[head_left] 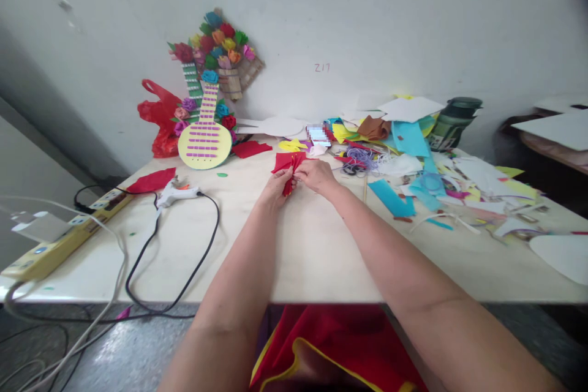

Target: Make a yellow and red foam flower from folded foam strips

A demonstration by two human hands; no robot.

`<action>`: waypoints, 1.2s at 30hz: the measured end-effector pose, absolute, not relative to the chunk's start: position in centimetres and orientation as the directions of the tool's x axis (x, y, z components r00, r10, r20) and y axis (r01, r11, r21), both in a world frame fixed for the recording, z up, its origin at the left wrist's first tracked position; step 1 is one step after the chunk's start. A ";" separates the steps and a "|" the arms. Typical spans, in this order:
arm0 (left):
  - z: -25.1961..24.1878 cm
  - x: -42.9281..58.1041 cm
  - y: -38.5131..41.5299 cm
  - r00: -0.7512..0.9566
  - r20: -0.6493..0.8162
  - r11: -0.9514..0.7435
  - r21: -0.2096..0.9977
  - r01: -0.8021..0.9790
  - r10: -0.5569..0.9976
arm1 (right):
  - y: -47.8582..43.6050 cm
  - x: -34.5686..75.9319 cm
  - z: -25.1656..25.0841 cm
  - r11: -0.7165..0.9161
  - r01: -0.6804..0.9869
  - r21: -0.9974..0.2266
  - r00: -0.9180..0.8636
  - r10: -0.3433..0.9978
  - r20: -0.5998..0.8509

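Both hands meet over the middle of the table. Closed around a gathered piece of red paper (282, 162) is my left hand (277, 187), with some of the paper sticking out below the fingers. My right hand (316, 176) pinches at the same red paper from the right, its fingertips touching those of the left. A thin yellow strip or stick (293, 162) shows between the fingers; what it is I cannot make out. Further sheets of red paper lie behind, at the back (252, 149), and to the left (152, 180).
A white glue gun (177, 194) with a black cord lies left, near a yellow power strip (68, 233). Behind stand a paper lute (205, 146) and paper flowers (225, 40). Paper scraps (408, 138), purple string (361, 158), a phone (318, 135) and a green bottle (454, 125) fill the right.
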State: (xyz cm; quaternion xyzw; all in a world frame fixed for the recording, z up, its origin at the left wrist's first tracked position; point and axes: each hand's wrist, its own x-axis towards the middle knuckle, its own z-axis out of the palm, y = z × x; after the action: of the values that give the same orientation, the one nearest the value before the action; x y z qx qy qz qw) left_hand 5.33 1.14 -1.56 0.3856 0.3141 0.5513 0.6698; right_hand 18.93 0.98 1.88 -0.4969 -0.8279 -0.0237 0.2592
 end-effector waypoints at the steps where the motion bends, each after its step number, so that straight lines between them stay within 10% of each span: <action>1: -1.6 5.3 1.2 0.190 0.001 0.094 0.865 -0.493 0.982 | 0.9 18.9 1.9 0.511 0.835 -0.204 -0.383 0.806 0.452; 14: -1.6 5.3 1.1 0.214 0.040 0.073 0.866 -0.495 0.976 | 0.4 18.6 2.1 0.478 0.860 -0.178 -0.367 0.822 0.436; 24: -1.1 4.7 1.1 0.190 0.021 0.100 0.792 -0.603 0.982 | 1.5 19.7 1.9 0.358 0.828 -0.432 -0.192 0.905 0.380; 30: -0.6 5.0 0.8 0.267 -0.012 0.191 0.731 -0.655 0.964 | 1.9 19.7 1.4 0.280 0.139 -0.950 -0.149 0.954 0.260; 36: -0.5 5.0 0.8 0.311 -0.021 0.240 0.683 -0.690 0.950 | 1.2 18.3 1.6 0.219 -0.357 -0.908 -0.093 0.959 0.268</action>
State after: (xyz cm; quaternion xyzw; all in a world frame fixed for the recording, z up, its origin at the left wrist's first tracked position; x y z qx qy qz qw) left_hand 5.02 0.83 -0.50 0.2916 0.2235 0.5429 0.7551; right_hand 18.29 1.19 1.63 -0.3023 -0.4975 0.5468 0.6017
